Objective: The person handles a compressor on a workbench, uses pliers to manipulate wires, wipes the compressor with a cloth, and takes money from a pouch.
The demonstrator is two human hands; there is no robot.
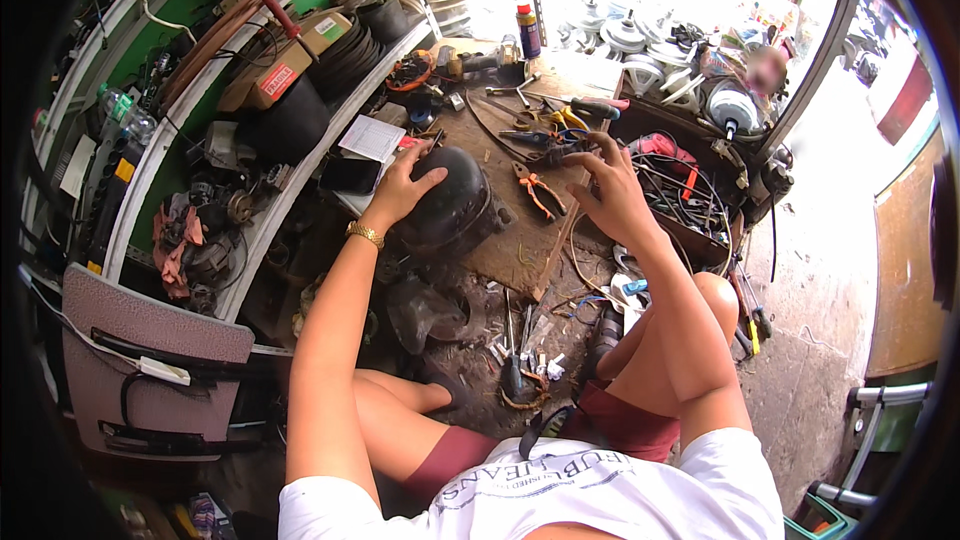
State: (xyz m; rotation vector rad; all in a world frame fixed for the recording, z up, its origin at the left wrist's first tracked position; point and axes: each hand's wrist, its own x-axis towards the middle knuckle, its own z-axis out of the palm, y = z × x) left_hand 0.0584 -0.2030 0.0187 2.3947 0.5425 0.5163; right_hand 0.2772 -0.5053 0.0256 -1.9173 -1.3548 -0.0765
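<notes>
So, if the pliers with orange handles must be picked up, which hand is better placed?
Probably the right hand: its thumb and fingers are spread, close to the orange-handled pliers. The left hand is farther away, with the black rounded housing between it and them.

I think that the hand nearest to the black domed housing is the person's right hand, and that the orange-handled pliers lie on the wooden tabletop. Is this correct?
Not quite: the head view shows that the left hand, not the right hand, is nearest to the black domed housing. The orange-handled pliers do lie on the wooden tabletop.
</notes>
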